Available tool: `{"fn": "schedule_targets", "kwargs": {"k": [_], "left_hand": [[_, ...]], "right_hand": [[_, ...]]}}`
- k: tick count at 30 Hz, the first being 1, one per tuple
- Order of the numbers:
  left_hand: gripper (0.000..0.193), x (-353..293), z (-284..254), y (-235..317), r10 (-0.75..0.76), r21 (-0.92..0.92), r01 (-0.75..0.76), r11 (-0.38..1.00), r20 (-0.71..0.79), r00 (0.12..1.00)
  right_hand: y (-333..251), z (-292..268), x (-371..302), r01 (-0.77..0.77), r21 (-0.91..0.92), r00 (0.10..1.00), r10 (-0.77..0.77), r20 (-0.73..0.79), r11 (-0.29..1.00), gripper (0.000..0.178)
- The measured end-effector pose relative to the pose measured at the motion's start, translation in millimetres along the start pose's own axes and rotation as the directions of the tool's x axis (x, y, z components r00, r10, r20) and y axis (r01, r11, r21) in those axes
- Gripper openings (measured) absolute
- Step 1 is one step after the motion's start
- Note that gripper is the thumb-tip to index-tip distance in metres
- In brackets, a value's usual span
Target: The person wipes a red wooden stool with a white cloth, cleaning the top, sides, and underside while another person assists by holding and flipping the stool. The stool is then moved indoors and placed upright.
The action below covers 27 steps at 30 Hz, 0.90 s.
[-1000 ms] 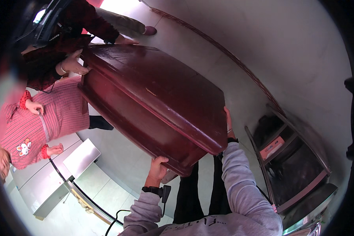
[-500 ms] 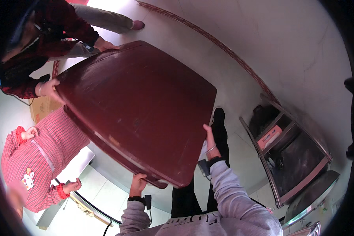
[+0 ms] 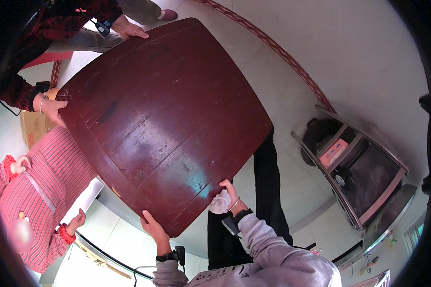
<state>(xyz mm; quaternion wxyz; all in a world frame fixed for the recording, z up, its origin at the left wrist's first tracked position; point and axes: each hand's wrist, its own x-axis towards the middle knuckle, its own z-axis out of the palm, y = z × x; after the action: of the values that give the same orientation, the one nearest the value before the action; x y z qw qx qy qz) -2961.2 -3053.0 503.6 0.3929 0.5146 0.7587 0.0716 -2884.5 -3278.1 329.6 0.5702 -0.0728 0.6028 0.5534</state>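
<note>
A dark red wooden table [image 3: 177, 110] with a scuffed, shiny top spans the middle of the view; its underside is hidden. My left hand [image 3: 155, 233] grips its near left edge, thumb on the top and fingers mostly out of sight below. At the near right edge my right hand [image 3: 231, 192] also holds the table, with a crumpled white cloth or tissue [image 3: 220, 203] bunched under that hand. Across from me, a person in dark red and black sleeves grips the far side with a left-hand corner hand [image 3: 50, 107] and an upper hand [image 3: 129, 29].
A child in red striped clothes [image 3: 48, 177] stands close to the table's left side. To the right is a metal-framed rack [image 3: 368, 177] holding a pink box [image 3: 333, 152]. A cardboard box [image 3: 34, 128] sits behind the child. A patterned skirting strip [image 3: 282, 52] runs along the wall.
The tabletop has tilted to face me more and its far edge has shifted upward in view. My right hand is lower and further left, and my left hand has moved slightly left and down.
</note>
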Motion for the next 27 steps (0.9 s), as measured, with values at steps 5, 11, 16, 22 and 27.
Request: {"fn": "schedule_targets", "kwargs": {"k": [5, 11, 16, 22, 27], "left_hand": [[0.062, -6, 18, -8, 0.054, -0.088, -0.044, 0.995, 0.112, 0.992], [0.066, 20, 63, -29, -0.037, -0.121, 0.054, 0.991, 0.139, 0.990], [0.071, 19, 105, -72, -0.024, -0.164, 0.053, 0.985, 0.175, 0.984], [0.070, 28, 158, -108, -0.139, -0.181, 0.155, 0.971, 0.099, 0.985], [0.074, 36, 197, -141, -0.157, -0.079, 0.163, 0.983, 0.072, 0.985]], "right_hand": [[-19, 21, -25, 0.158, -0.094, 0.985, -0.164, -0.060, 0.983, 0.030], [-61, 33, -29, 0.239, -0.181, 0.964, -0.255, -0.071, 0.954, 0.033], [-109, 26, -32, 0.277, -0.168, 0.958, -0.286, -0.030, 0.946, 0.032], [-156, 17, -26, 0.318, -0.331, 0.930, -0.360, -0.074, 0.888, 0.031], [-204, 2, -11, 0.297, -0.398, 0.928, -0.361, -0.094, 0.868, 0.032]]}}
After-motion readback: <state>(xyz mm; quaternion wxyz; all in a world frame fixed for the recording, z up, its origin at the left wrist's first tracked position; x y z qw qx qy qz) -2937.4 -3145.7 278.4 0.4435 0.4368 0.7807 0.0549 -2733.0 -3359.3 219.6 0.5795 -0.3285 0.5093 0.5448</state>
